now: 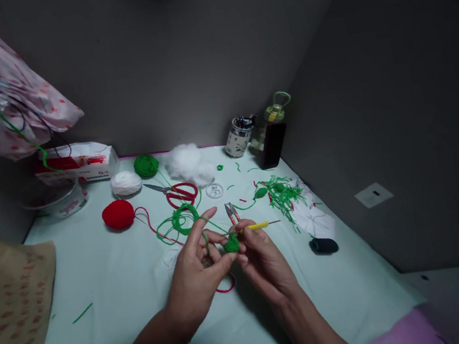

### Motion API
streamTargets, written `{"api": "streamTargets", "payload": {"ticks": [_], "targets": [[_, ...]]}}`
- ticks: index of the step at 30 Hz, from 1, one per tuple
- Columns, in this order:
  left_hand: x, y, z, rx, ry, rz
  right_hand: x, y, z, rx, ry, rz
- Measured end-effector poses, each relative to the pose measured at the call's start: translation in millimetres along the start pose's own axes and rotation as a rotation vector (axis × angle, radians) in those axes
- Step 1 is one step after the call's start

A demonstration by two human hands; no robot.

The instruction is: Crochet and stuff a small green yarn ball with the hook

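Between my fingertips, over the middle of the table, is a small green crochet piece (231, 244). My left hand (197, 268) pinches its left side, with the index finger raised and green yarn running over it. In my right hand (266, 260) lies a yellow-handled crochet hook (256, 226); its working tip meets the piece, where the exact stitch is too small to make out. A loose coil of green yarn (184, 219) lies just beyond my left hand. Orange-handled thread snips (231, 211) rest right behind the hands.
Red-handled scissors (181, 194), a red yarn ball (118, 215), a white yarn ball (126, 183), a green yarn ball (146, 166) and white stuffing (190, 164) lie toward the back. Green yarn scraps (281, 195) are heaped at right. A paper bag (10, 308) stands at left.
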State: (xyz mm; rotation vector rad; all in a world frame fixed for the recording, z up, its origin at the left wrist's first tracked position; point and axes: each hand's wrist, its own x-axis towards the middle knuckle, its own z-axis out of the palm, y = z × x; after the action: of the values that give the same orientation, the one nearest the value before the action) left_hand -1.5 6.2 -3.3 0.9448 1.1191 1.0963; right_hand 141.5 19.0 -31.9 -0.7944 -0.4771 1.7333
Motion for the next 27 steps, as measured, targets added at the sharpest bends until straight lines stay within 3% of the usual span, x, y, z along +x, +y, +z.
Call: {"api": "streamTargets", "payload": {"ticks": [8,12,13,14,17,19,20,21,25,27], "targets": [[-0.4,-0.8,-2.3,0.19,-0.014,0.038,-1.8,3.7,2.0,-0.103,-0.03,0.056],[11.1,10.5,-26.2,0.168,-0.086,0.06,-1.5,-4.2,-1.9,0.074,-0.066,0.092],[14.9,14.8,-36.1,0.192,-0.05,0.105,-1.9,-6.6,-2.8,0.113,-0.088,0.098],[18.4,19.1,-46.5,0.206,0.066,0.165,-2.6,-8.5,-3.2,0.138,-0.114,0.106],[24.3,27.7,-70.6,0.349,0.513,0.44,-6.4,-9.5,-1.5,0.118,-0.203,0.129],[22.9,25.9,-72.4,0.372,0.594,0.496,-9.7,-6.5,1.7,0.046,-0.254,0.13],[20.9,22.3,-68.2,0.358,0.55,0.474,-11.3,-4.7,3.4,0.008,-0.282,0.123],[18.3,17.4,-61.1,0.314,0.433,0.406,-12.7,-3.2,4.9,-0.026,-0.305,0.11],[8.2,-0.6,-26.6,0.022,-0.213,0.108,-15.2,-4.5,5.8,-0.078,-0.288,0.008],[4.5,3.0,-19.3,-0.257,-0.421,-0.03,-14.8,-8.0,4.0,-0.068,-0.24,-0.041]]}}
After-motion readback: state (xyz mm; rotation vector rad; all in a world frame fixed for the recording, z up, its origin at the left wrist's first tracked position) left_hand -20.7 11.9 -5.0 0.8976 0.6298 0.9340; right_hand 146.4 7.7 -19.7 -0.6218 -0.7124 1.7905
